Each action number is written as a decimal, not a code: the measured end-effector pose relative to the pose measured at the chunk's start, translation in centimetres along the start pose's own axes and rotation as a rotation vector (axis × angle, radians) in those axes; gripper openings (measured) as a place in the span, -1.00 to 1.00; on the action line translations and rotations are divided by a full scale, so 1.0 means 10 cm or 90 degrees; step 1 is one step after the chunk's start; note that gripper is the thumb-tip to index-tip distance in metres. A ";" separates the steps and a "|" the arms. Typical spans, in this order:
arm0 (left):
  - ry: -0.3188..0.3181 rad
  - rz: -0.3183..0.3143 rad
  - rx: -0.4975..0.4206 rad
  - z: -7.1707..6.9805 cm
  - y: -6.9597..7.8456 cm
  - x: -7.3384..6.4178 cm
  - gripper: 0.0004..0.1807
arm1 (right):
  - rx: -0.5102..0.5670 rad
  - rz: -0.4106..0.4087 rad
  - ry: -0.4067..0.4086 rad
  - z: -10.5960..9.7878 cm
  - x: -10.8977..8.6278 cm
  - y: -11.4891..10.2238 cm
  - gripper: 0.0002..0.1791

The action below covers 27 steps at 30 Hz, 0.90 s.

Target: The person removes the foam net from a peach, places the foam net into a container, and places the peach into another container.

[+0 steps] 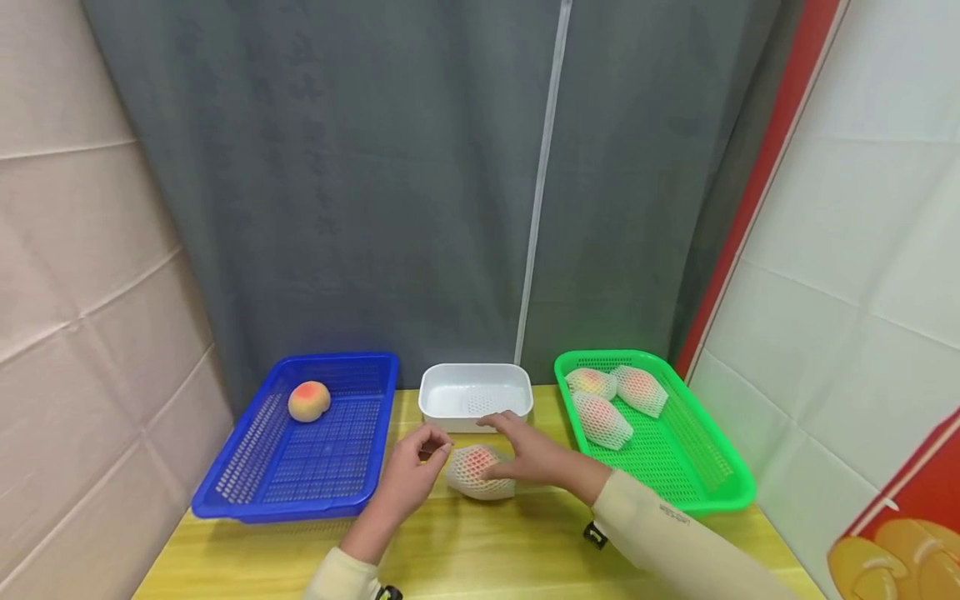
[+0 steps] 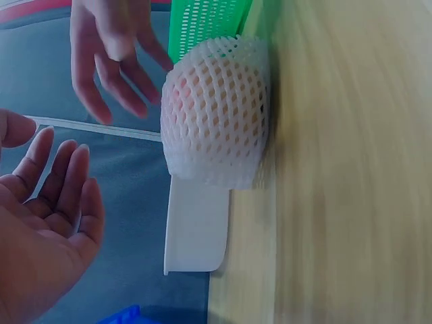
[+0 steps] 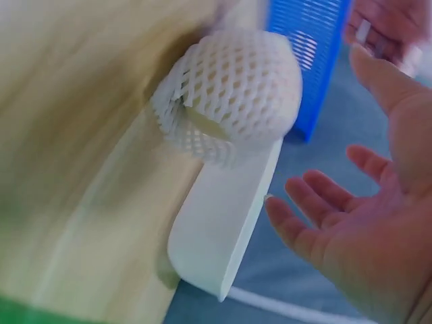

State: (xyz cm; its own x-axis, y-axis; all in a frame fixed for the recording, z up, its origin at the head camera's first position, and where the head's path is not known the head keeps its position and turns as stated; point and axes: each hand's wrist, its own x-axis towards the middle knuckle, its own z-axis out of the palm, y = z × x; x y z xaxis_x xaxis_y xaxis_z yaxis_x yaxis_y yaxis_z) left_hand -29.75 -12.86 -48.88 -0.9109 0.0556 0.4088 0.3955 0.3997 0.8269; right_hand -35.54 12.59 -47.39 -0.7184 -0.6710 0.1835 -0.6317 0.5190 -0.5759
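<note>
A peach in a white foam net [image 1: 471,473] lies on the wooden table in front of me, between my two hands. The net [image 2: 216,115] wraps most of the fruit, and one end gapes open in the right wrist view, with pale fruit [image 3: 206,125] showing through. My left hand [image 1: 411,471] is just left of it, fingers loosely bent and thumb near the index fingertip, holding nothing. From the right, my right hand [image 1: 534,454] hovers over the netted peach with fingers spread; in the right wrist view its fingers [image 3: 317,196] stand apart from the net.
Behind the peach stands a white tray [image 1: 476,424]. At left, a blue basket [image 1: 330,454] contains one bare peach [image 1: 309,402]. The green basket [image 1: 705,433] at right has several netted peaches [image 1: 602,421] at its far left. A grey curtain [image 1: 337,183] hangs behind.
</note>
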 end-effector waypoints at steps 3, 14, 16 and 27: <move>-0.010 -0.027 -0.009 0.00 -0.03 -0.02 -1.00 | 0.088 0.027 0.049 -0.05 -0.13 0.03 -0.13; -0.025 -0.100 -0.016 0.05 -0.10 -0.12 -0.84 | 0.198 0.124 0.163 0.21 -0.36 0.11 -0.13; -0.029 -0.113 -0.014 0.06 -0.10 -0.13 -0.83 | 0.213 0.138 0.170 0.28 -0.36 0.13 -0.08; -0.028 -0.177 0.010 0.10 -0.15 -0.14 -0.76 | 0.277 0.165 0.124 0.63 -0.22 0.34 0.10</move>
State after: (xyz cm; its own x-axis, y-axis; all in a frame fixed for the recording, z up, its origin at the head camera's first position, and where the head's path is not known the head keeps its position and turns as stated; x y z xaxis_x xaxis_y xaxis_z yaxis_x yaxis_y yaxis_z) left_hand -29.21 -12.64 -51.11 -0.9885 -0.0190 0.1498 0.1281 0.4195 0.8986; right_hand -34.27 12.47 -54.81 -0.9013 -0.4184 0.1126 -0.2781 0.3594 -0.8908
